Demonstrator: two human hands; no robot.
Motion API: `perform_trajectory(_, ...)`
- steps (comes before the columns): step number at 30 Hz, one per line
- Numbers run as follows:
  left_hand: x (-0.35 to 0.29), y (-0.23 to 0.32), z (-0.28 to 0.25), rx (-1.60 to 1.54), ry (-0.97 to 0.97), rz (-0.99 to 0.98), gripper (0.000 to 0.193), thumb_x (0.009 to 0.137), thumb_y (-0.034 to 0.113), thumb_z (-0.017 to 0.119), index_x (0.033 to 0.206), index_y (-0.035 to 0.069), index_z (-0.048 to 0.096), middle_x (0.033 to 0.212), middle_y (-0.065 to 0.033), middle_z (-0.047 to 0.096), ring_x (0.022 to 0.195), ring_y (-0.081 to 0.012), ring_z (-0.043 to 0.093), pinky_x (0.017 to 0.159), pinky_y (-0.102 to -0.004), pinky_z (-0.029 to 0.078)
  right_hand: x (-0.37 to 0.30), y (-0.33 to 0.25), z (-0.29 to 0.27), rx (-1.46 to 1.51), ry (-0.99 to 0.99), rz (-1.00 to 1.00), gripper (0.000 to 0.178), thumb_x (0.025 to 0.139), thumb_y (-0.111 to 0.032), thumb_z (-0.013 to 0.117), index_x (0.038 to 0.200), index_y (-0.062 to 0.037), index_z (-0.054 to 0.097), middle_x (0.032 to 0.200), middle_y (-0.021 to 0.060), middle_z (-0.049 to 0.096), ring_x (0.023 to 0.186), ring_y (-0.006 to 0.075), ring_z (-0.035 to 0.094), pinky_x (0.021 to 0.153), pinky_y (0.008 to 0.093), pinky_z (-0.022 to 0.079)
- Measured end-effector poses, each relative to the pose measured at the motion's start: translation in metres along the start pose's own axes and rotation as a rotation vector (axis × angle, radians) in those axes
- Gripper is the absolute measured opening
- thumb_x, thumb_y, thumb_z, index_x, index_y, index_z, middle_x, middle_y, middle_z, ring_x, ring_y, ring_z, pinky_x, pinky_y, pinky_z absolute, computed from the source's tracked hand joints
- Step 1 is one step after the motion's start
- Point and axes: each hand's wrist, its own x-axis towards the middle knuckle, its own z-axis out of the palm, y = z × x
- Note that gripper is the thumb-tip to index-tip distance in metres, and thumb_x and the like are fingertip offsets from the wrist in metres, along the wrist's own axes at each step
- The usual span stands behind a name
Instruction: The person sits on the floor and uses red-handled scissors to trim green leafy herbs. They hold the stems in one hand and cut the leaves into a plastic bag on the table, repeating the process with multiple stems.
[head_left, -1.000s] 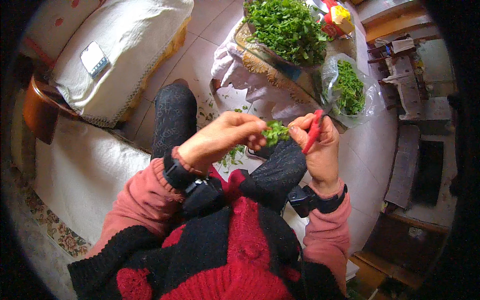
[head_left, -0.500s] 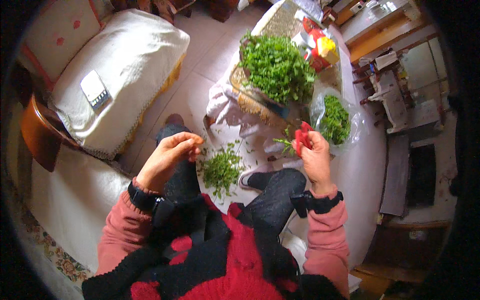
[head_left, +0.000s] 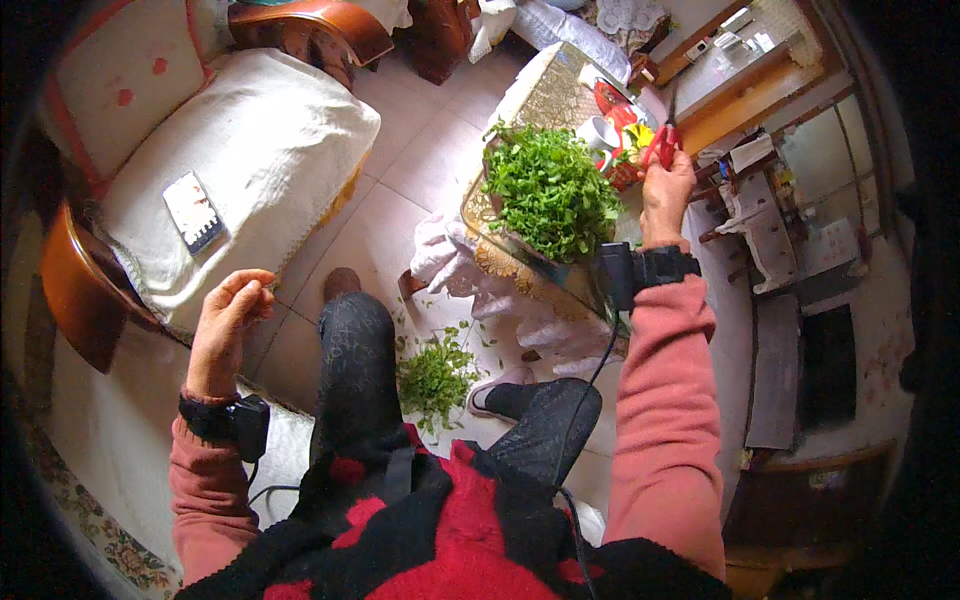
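Observation:
My right hand (head_left: 664, 200) is raised over the right side of the small table, its fingers closed round the red handles of what look like scissors (head_left: 662, 146); the blades cannot be made out. Close to its left rises a heap of leafy green herbs (head_left: 552, 190) on the table. My left hand (head_left: 230, 322) hovers at the left beside the couch, thumb and fingers pinched together; whatever is between them is too small to name. Cut green sprigs (head_left: 436, 378) lie scattered on the floor between my feet.
Red and yellow packages (head_left: 628, 145) and a white cup-like roll (head_left: 597, 132) stand beside the herbs on the patterned tabletop (head_left: 545, 90). A phone (head_left: 194, 212) rests on the white-covered couch (head_left: 290, 130). A dark cable (head_left: 600, 365) hangs from my right wrist strap.
My right hand has moved forward over the table with the red-handled tool; the green sprigs by it no longer show. My left hand has drawn left. The clear bag of greens is now out of sight.

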Motion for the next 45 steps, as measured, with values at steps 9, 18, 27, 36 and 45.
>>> perform_trajectory(9, 0.005, 0.009, -0.039, 0.258, 0.232, 0.044, 0.024, 0.089, 0.020, 0.053, 0.102, 0.001, 0.059, 0.080, -0.0016, 0.057, 0.074, -0.0087, 0.053, 0.069, -0.0219, 0.043, 0.014, 0.109, 0.013, -0.718, -0.423, -0.269, 0.019, 0.077, -0.016, 0.062, 0.087, 0.0003, 0.063, 0.080, 0.0145, 0.065, 0.074, 0.0236, 0.061, 0.070, 0.0357, 0.047)
perform_trajectory(18, 0.018, -0.006, -0.093, 0.806, 0.603, 0.406, 0.021, 0.083, 0.004, 0.050, 0.101, 0.003, 0.059, 0.094, -0.0123, 0.059, 0.088, -0.0252, 0.056, 0.080, -0.0336, 0.044, 0.060, 0.105, -0.074, -0.436, -0.332, 0.101, 0.026, 0.092, -0.019, 0.049, 0.112, -0.0018, 0.052, 0.097, 0.0030, 0.057, 0.079, 0.0121, 0.050, 0.072, 0.0268, 0.043)
perform_trajectory(27, 0.096, -0.042, -0.121, 1.263, 0.660, 0.410, 0.041, 0.071, -0.004, 0.047, 0.109, 0.009, 0.051, 0.103, -0.0091, 0.060, 0.098, -0.0295, 0.052, 0.087, -0.0417, 0.035, -0.092, 0.023, -0.082, -0.274, -0.238, 0.044, 0.024, 0.090, -0.015, 0.048, 0.108, -0.0010, 0.055, 0.100, 0.0061, 0.055, 0.090, 0.0163, 0.051, 0.082, 0.0297, 0.040)
perform_trajectory(36, 0.144, -0.037, -0.148, 1.502, 0.595, 0.054, 0.055, 0.066, -0.005, 0.048, 0.120, 0.007, 0.046, 0.102, -0.0153, 0.059, 0.101, -0.0338, 0.053, 0.090, -0.0428, 0.035, -0.172, -0.007, -0.109, -0.225, -0.091, 0.205, 0.006, 0.090, -0.011, 0.051, 0.091, -0.0047, 0.051, 0.083, 0.0014, 0.047, 0.075, 0.0113, 0.044, 0.069, 0.0233, 0.037)
perform_trajectory(45, 0.107, -0.041, -0.117, 1.033, 0.776, 0.610, 0.051, 0.065, -0.011, 0.043, 0.115, -0.001, 0.050, 0.096, -0.0231, 0.058, 0.091, -0.0403, 0.052, 0.082, -0.0459, 0.041, -0.168, 0.008, -0.131, 0.009, -0.141, 0.205, 0.008, 0.089, -0.009, 0.052, 0.097, -0.0052, 0.051, 0.072, -0.0003, 0.040, 0.063, 0.0094, 0.038, 0.059, 0.0214, 0.033)
